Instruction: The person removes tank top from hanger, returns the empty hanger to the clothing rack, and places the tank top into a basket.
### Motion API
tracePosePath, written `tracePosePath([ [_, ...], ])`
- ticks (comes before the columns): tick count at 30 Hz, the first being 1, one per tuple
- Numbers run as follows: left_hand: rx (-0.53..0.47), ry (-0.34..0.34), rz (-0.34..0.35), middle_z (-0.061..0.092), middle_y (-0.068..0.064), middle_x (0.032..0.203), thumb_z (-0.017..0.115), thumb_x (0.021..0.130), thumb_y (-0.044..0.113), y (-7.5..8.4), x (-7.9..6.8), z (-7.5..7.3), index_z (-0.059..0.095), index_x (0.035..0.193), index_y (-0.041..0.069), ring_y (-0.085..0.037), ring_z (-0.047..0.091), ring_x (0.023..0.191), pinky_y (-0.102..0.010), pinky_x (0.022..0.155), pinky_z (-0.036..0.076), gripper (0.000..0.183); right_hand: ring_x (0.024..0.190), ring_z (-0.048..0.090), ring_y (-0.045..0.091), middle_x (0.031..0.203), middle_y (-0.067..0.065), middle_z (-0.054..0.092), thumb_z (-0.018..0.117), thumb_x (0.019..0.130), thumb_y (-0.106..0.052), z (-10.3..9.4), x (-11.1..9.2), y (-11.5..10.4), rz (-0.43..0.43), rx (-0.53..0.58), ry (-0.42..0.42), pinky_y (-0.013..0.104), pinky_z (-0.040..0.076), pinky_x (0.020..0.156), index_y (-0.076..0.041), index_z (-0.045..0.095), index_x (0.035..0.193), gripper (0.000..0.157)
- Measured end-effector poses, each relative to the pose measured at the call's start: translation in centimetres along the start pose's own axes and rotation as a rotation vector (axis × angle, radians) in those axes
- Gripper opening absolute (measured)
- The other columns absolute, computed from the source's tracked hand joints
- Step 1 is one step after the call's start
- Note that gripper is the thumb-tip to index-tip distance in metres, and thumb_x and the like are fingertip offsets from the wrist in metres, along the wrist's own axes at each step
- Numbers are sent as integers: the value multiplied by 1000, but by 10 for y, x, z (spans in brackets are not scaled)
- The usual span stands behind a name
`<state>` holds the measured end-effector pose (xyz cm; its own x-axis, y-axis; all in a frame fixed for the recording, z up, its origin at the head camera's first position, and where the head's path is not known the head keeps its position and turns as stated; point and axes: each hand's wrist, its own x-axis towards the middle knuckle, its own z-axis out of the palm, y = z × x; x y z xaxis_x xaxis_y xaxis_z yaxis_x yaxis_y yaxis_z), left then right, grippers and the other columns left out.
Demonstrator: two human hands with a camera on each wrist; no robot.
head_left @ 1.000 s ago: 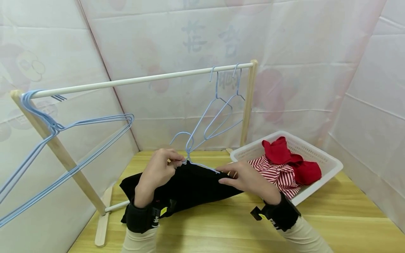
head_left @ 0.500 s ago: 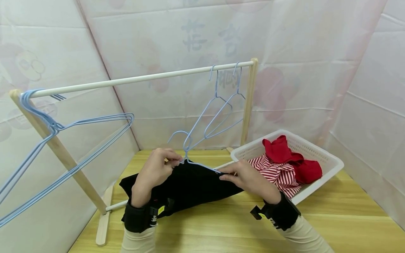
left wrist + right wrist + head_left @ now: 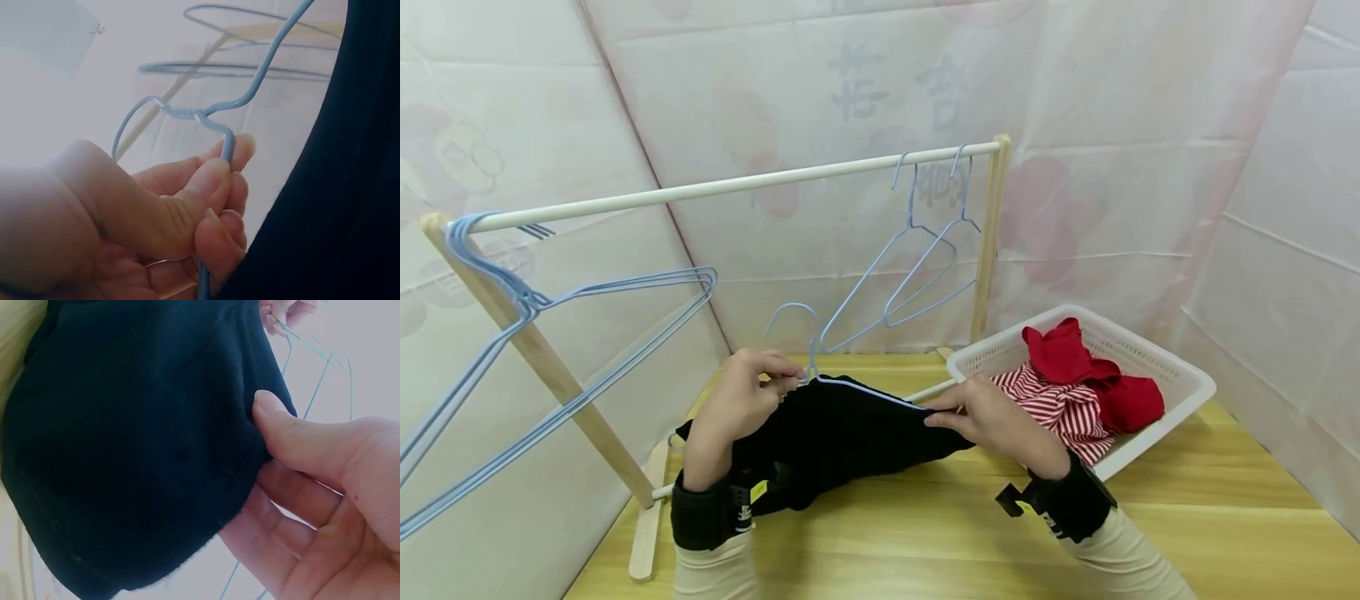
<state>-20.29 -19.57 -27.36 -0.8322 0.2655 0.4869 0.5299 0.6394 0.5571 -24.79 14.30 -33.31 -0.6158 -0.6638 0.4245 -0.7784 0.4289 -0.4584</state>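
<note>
My left hand (image 3: 741, 400) pinches the wire of a light blue hanger (image 3: 868, 392) just beside its twisted neck, thumb against fingers. The hook rises above that hand in the head view. A black garment (image 3: 850, 446) drapes down from the hanger over the table, and the hanger's right arm runs along its upper edge. At that edge's right end my right hand (image 3: 992, 421) pinches the black cloth between thumb and fingers. In the right wrist view the thumb presses on the cloth (image 3: 144, 450), with fingers behind it. The garment hides the hanger's lower part.
A rack with a white rail (image 3: 737, 183) spans the back. Several blue hangers (image 3: 527, 304) hang at its left end, two hangers (image 3: 917, 225) near the right post. A white basket (image 3: 1180, 387) at right holds red clothing (image 3: 1060, 354) and striped cloth (image 3: 1052, 408).
My left hand has moved left with the hanger's neck and hook, and more of the hanger's right arm lies along the garment's edge. The right hand has barely moved.
</note>
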Motion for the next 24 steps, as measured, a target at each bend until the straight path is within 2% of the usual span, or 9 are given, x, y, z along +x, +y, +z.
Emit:
tracePosePath([
  [6, -8, -4, 1, 77, -19, 94, 65, 90, -16, -7, -3, -9, 80, 95, -5, -11, 57, 71, -22, 61, 50, 19, 69, 55, -5, 104, 11, 81, 76, 92, -12, -2, -1, -2, 2, -7, -20, 16, 45, 55, -6, 80, 113, 23],
  [11, -10, -13, -55, 77, -21, 95, 64, 91, -15, -11, -6, -16, 79, 96, -7, -9, 56, 68, -21, 60, 51, 18, 61, 49, -7, 100, 11, 81, 77, 90, -11, -3, -1, -4, 35, -4, -29, 16, 39, 48, -5, 81, 109, 21],
  [19, -40, 9, -124, 76, -27, 101, 63, 92, -15, -13, -10, -24, 77, 100, -11, -12, 63, 67, -21, 62, 55, 17, 61, 44, -3, 97, 10, 81, 79, 88, -10, -4, 0, -5, 99, -16, -21, 16, 36, 50, -4, 82, 105, 18],
  [24, -47, 20, -149, 75, -28, 101, 64, 92, -13, -14, -13, -28, 77, 100, -12, -7, 63, 68, -21, 62, 56, 15, 55, 37, -2, 84, 4, 79, 79, 88, -9, -5, 0, -6, 145, -18, 5, 16, 32, 48, -5, 83, 99, 13],
])
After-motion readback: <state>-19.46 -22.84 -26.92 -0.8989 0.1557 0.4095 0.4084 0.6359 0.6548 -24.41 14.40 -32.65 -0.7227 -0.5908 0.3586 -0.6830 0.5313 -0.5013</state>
